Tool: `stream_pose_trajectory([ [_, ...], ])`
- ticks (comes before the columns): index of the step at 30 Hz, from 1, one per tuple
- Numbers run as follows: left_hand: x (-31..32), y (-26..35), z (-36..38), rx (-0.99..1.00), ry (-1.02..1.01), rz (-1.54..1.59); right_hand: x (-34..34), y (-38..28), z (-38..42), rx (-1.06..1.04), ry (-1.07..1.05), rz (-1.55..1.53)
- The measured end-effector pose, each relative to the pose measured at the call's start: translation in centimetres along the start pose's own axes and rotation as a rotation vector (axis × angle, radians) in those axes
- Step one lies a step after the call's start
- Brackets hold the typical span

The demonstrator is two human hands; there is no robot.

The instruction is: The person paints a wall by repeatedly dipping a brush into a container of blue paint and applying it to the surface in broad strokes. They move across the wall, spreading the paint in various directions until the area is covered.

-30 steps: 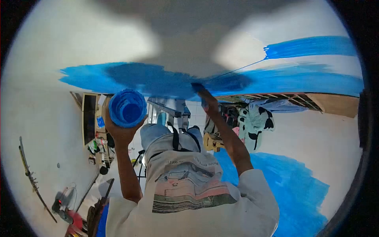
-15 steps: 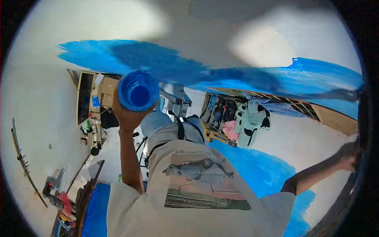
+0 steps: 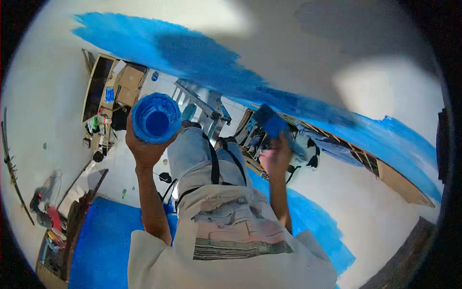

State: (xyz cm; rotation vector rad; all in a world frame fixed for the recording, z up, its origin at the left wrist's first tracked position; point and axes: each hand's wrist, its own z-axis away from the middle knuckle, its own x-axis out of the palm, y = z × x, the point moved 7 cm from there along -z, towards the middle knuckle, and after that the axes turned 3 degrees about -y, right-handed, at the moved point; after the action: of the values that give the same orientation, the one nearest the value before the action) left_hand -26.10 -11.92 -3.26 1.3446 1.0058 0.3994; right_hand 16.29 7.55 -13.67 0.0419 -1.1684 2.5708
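Note:
In my left hand [image 3: 146,150] is a paint-smeared cup [image 3: 144,108] with blue paint in its bottom, its opening facing up at the camera. My fingers wrap around its outer side. A wide, blue-covered paintbrush [image 3: 272,121] is gripped in my right hand [image 3: 280,156], which is blurred and raised in front of my body. The bristles point away from me and overlap the lower edge of the painted wall [image 3: 216,65] in this view. A broad blue band of fresh-looking paint runs across that pale wall.
Far below on the floor stand a metal ladder-like frame [image 3: 204,108], cardboard boxes [image 3: 130,85] and a framed panel [image 3: 97,86]. Clothes [image 3: 305,149] lie on a rack at the right. More blue paint covers surfaces at the lower left [image 3: 108,241] and lower right [image 3: 313,221].
My right hand has come from the far right edge inward to the front of my body, and the paintbrush now shows. The view has tilted; the cup stays in my left hand.

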Motion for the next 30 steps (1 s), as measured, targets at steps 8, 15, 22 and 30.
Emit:
stream_pose_trajectory([
  [8,0.3,-0.5,3.1,-0.047,-0.028,-0.099,-7.9,28.6,-30.5,0.294,-0.568,-0.673],
  [15,1.7,-0.7,4.5,-0.067,-0.122,-0.057,6.8,18.7,-24.3,-0.689,-0.122,1.042],
  [22,2.1,-0.2,4.0,0.02,-0.174,0.016,6.9,1.9,-11.0,-0.383,0.038,0.221],
  [30,5.0,3.8,-1.8,0.164,-0.311,0.107,8.6,-19.8,13.7,-0.704,-0.132,-0.291],
])
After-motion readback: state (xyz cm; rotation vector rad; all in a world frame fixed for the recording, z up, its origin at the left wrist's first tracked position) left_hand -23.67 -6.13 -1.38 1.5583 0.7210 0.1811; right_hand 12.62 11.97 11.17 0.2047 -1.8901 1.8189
